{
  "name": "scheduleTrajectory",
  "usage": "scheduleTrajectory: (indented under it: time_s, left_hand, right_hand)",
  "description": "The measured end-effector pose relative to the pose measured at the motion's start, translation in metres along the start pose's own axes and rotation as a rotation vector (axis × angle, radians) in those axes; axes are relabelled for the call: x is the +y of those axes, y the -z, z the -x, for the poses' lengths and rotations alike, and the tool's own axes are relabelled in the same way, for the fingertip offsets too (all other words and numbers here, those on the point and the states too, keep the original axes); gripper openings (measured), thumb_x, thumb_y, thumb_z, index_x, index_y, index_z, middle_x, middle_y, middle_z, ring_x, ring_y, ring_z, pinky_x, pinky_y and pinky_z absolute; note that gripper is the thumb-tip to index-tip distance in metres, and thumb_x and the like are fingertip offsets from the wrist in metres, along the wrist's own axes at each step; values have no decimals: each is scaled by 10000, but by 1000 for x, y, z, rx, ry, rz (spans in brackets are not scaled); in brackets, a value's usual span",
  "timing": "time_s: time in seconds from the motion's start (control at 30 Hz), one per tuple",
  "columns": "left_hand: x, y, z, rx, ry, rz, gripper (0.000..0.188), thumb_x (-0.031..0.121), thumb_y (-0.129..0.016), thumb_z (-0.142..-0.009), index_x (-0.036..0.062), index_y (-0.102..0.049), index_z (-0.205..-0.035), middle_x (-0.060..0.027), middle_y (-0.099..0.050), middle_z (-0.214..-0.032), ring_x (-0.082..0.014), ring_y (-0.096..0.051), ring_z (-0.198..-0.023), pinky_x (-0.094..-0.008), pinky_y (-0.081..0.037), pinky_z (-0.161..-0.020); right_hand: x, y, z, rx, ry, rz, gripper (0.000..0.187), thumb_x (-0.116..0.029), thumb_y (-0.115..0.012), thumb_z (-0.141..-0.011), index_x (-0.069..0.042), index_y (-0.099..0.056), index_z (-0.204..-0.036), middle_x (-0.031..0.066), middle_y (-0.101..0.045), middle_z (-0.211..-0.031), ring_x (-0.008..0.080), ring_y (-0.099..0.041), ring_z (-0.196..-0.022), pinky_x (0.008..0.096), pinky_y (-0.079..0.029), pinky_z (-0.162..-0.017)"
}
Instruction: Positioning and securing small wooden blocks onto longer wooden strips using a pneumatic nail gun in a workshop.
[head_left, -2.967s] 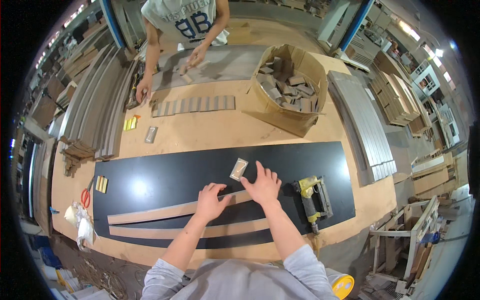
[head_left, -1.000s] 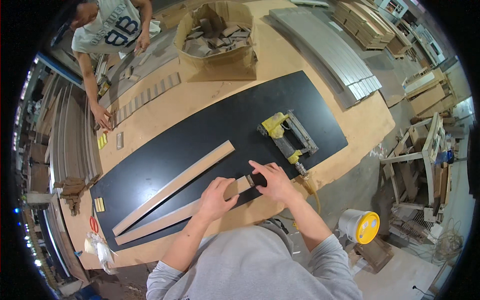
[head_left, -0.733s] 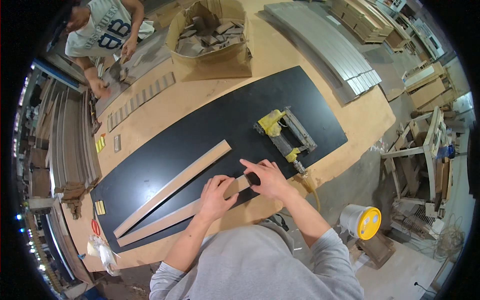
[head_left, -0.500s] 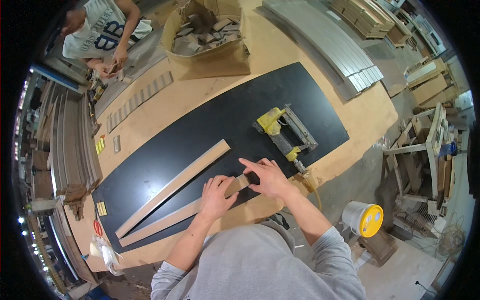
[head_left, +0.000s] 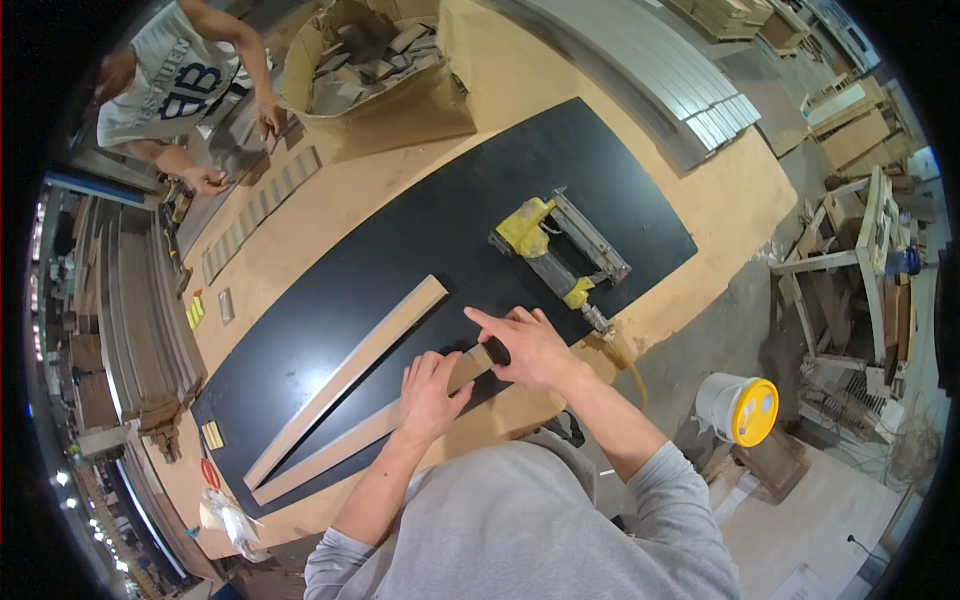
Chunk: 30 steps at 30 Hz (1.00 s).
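Note:
On the black panel (head_left: 380,260) lie two long light-brown wooden strips with pale edges, meeting closely at their left ends. My left hand (head_left: 432,395) is closed over the nearer strip (head_left: 335,448), near its right end. At that end my right hand (head_left: 535,350) pinches a small dark piece (head_left: 497,351) against the wood, forefinger stretched out; the fingers hide part of the piece. The farther strip (head_left: 350,375) lies untouched. Beyond my right hand rests a yellow-and-grey air nail gun (head_left: 545,240) with a hose at its lower end.
A large cardboard box (head_left: 400,120) of wood offcuts stands on the tan worktable (head_left: 690,240). Long grey slats (head_left: 660,80) are stacked at the far right. Across the table, a person (head_left: 180,90) works by a row of small blocks (head_left: 260,215). A white bucket (head_left: 722,408) stands right.
My view has shifted slightly. My hands keep nearly the same places on the nearer strip, and the dark piece shows more clearly at its end. The other person's hands have moved apart.

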<state>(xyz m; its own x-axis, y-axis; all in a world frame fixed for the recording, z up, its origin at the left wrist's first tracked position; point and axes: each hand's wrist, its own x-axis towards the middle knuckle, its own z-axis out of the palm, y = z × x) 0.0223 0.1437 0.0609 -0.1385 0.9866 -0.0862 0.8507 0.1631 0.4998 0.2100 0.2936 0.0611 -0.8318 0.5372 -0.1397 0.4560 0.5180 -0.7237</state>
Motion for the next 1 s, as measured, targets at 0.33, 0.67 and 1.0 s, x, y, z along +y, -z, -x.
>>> scheduleTrajectory:
  time_s: [0.33, 0.67, 1.0]
  left_hand:
    - [5, -5, -1, 60, -56, -115, 564, 221, -867, -777, 72, -667, -1283, -74, -616, -1105, -286, -600, -1069, -430, -453, -877]
    - [6, -10, 2, 78, -50, -144, 559, 243, -874, -769, 69, -666, -1258, -80, -616, -1103, -289, -599, -1079, -450, -444, -926]
    - [10, -11, -17, 73, -111, -91, 537, 224, -877, -778, 71, -670, -1250, -93, -614, -1106, -303, -591, -1098, -450, -419, -967]
  right_hand:
    - [-5, -6, 1, 42, -4, 60, 1052, -92, -828, -722, -288, -372, -1650, -23, -720, -1191, 260, -588, -1154, 460, -410, -1016]
    - [-7, 1, 1, -8, 15, 95, 1020, -118, -828, -719, -284, -398, -1630, 16, -710, -1206, 288, -600, -1157, 458, -411, -1010]
    - [8, 13, 0, 23, 8, 52, 1021, -100, -825, -680, -258, -435, -1610, -24, -698, -1159, 243, -606, -1087, 431, -404, -1023]
